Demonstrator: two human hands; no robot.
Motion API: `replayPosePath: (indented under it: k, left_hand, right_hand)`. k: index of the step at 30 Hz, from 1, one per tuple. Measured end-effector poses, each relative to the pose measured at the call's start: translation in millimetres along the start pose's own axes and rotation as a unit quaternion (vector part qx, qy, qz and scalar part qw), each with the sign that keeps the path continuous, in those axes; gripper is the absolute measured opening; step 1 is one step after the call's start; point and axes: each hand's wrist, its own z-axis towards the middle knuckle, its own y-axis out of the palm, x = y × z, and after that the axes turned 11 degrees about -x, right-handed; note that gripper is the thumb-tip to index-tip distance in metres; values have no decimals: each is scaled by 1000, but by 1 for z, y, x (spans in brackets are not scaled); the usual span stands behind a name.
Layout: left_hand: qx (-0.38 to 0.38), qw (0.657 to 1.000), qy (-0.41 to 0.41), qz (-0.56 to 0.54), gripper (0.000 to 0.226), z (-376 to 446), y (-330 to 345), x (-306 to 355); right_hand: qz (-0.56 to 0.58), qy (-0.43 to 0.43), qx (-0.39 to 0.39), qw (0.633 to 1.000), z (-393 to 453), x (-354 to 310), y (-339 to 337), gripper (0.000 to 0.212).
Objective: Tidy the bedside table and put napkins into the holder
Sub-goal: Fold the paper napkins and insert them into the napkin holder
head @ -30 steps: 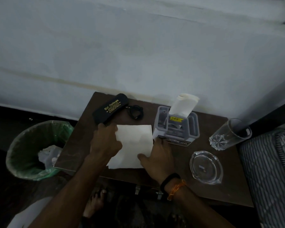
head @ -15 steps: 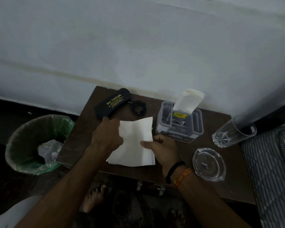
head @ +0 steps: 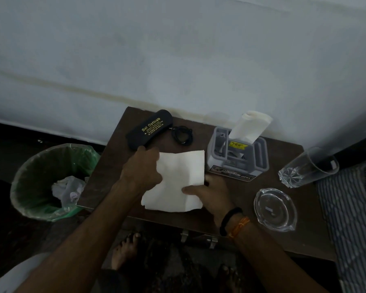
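At the far left, on the floor beside the bedside table, stands a waste bin lined with a green bag, crumpled white rubbish lying inside it. On the table's back left corner lies a black spectacle case printed "Sai Opticals", and just right of it a small coil of dark cord. In front of the case the left hand grips the left edge of a white napkin, its fingers curled over the paper's upper left corner. The napkin is spread open over the middle of the table's front half, its right side raised. The right hand pinches that right edge, thumb lying on top of the sheet and fingers beneath; a black band and an orange thread circle the wrist. Behind the right hand stands the grey napkin holder with a yellow sticker, a folded napkin sticking up out of it. Further right, a clear glass ashtray sits near the front edge, and a drinking glass stands behind it. A striped mattress borders the table's right side.
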Motion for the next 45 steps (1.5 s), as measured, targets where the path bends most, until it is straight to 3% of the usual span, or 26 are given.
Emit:
replayPosePath:
  k: [4, 7, 11, 16, 21, 32, 34, 38, 43, 45]
  left_hand:
    - [12, 999, 35, -38, 57, 4, -3, -6]
    - [45, 986, 51, -153, 66, 6, -10, -5]
    - [-8, 929, 44, -368, 92, -1, -22, 7]
    - [-90, 872, 142, -460, 53, -18, -21, 35]
    - [-81, 856, 170, -481, 49, -24, -9, 53]
    - [-34, 848, 261, -460, 43, -24, 6, 68]
    - [-39, 852, 259, -454, 45, -22, 12, 62]
    - [-75, 899, 187, -390, 61, -14, 26, 47]
    - [-75, 902, 178, -387, 81, -14, 29, 45]
    - [-57, 896, 205, -389, 74, -19, 24, 52]
  right_hand:
    - [-60, -36, 3, 998, -4, -1, -2, 30]
    - [14, -57, -14, 998, -13, -9, -9, 33]
    - [133, -93, -15, 987, -25, -17, -22, 44]
    - [170, -140, 15, 975, -36, -18, -35, 41]
    - [187, -191, -3, 964, -48, -23, -49, 38]
    - [142, -323, 61, 934, -47, -10, -51, 42]
    - [139, -315, 51, 938, -45, -4, -52, 44]
    - [143, -235, 47, 960, -40, 10, -55, 38]
    - [160, -217, 65, 961, -37, 11, -57, 32]
    - [164, -237, 86, 954, -38, 8, -58, 31]
